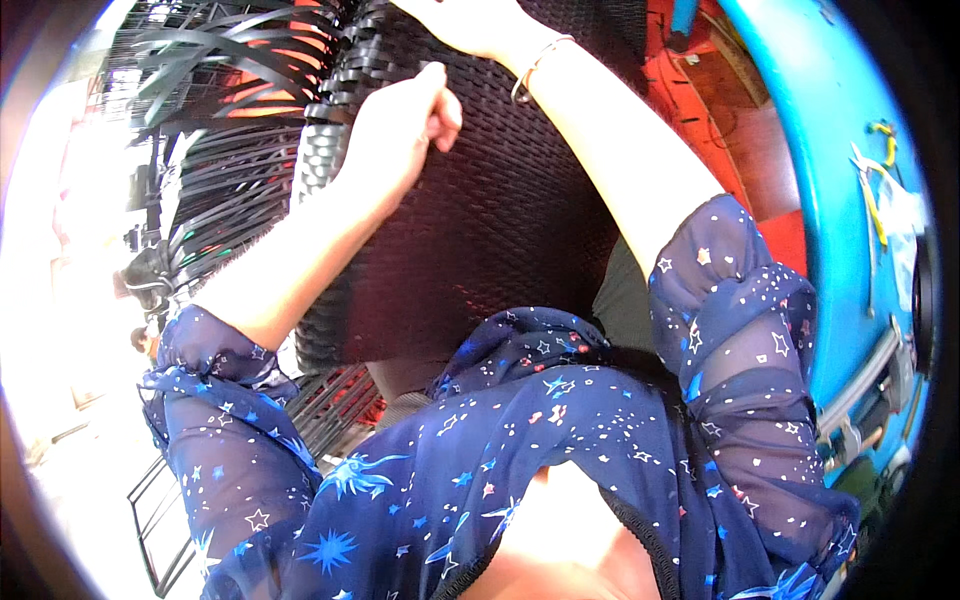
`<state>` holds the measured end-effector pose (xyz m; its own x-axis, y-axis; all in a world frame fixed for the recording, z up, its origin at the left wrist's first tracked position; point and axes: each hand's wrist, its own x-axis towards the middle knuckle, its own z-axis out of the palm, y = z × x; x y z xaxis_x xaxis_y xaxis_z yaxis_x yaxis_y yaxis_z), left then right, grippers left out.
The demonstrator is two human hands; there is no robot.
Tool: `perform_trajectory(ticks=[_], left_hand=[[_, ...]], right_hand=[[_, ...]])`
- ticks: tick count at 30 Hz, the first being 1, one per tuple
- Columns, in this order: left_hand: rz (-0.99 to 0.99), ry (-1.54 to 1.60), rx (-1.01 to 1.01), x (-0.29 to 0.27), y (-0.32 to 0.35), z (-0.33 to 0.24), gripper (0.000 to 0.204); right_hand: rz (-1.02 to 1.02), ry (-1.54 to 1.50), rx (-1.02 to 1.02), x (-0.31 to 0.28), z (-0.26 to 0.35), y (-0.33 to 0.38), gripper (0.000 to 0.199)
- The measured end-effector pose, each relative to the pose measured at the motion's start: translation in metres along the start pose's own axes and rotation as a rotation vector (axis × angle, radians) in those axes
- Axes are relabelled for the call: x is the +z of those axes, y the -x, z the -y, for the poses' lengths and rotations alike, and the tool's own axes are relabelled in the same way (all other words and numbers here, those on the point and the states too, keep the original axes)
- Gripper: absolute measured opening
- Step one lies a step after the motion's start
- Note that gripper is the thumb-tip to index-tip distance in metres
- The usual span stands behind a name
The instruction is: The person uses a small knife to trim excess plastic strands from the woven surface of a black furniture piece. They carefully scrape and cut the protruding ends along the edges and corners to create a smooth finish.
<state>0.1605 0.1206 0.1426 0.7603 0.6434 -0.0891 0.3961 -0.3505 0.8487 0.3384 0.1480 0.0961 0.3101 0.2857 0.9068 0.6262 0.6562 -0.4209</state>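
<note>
Bright daylight washes out the left side of the view, while a blue curved metal frame [830,130] and red-painted surface [770,160] fill the right. Between them, propped upright against the person's lap, stands a black woven wicker panel [500,220], its finished weave tight across the middle and loose black strips [220,60] fanning free at the upper left. The left hand [400,135] is curled into a closed fist at the panel's rolled left edge, apparently pinching a strand, though the strand itself is hard to make out. The right hand [470,20] reaches over the top rim, mostly cut off by the frame edge, so I cannot tell how it is closed. Weaving looks under way at the edge; the next move likely calls for pulling a strand taut and tucking it through.
</note>
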Motion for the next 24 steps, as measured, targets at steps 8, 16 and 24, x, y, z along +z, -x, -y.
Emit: perform_trajectory(ticks=[8, 16, 24], left_hand=[[0.253, 0.177, -0.169, 0.028, 0.047, 0.002, 0.049], [0.341, 0.473, -0.170, -0.036, 0.048, -0.037, 0.050], [0.247, 0.429, -0.108, -0.089, 0.053, -0.067, 0.044]], right_hand=[[0.253, 0.156, 0.002, 0.024, 0.021, 0.049, 0.026], [0.217, 0.165, -0.069, 0.046, 0.024, 0.069, 0.024], [0.195, 0.251, -0.052, 0.021, 0.011, 0.071, 0.023]])
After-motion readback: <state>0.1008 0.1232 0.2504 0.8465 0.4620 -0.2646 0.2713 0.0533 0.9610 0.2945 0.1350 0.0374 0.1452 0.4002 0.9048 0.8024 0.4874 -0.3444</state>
